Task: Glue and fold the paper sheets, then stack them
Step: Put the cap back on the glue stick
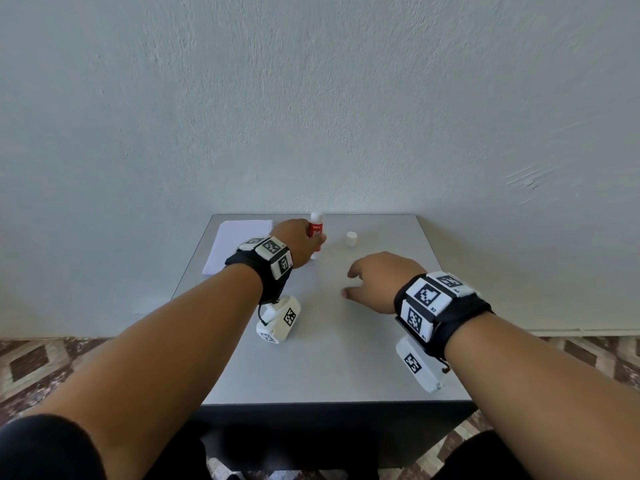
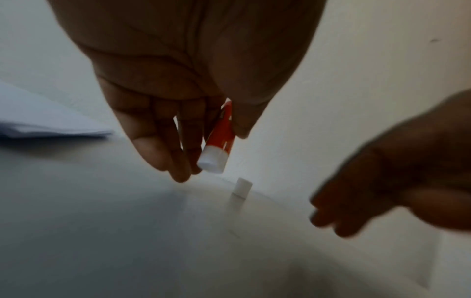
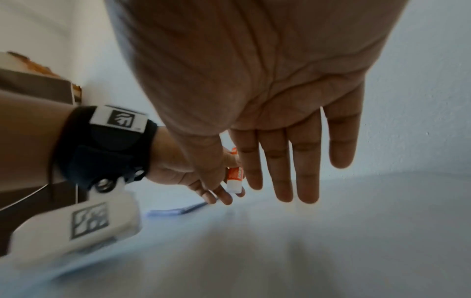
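Note:
My left hand (image 1: 304, 244) grips a red and white glue stick (image 1: 316, 230) over the far middle of the grey table (image 1: 346, 358). In the left wrist view the fingers and thumb pinch the glue stick (image 2: 219, 139), whose white end points down just above the surface. The stick's white cap (image 1: 351, 239) stands alone on the table to its right, also the cap (image 2: 242, 187) past the fingers. A stack of white paper sheets (image 1: 239, 244) lies at the far left corner. My right hand (image 1: 367, 282) hovers low over the table's middle, fingers (image 3: 280, 161) straight, holding nothing.
The table stands against a pale textured wall (image 1: 311, 116). Patterned floor tiles (image 1: 34, 362) show on both sides. Camera units hang under both wrists close to the tabletop. A faint pale sheet may lie on the table under my right hand; I cannot tell for sure.

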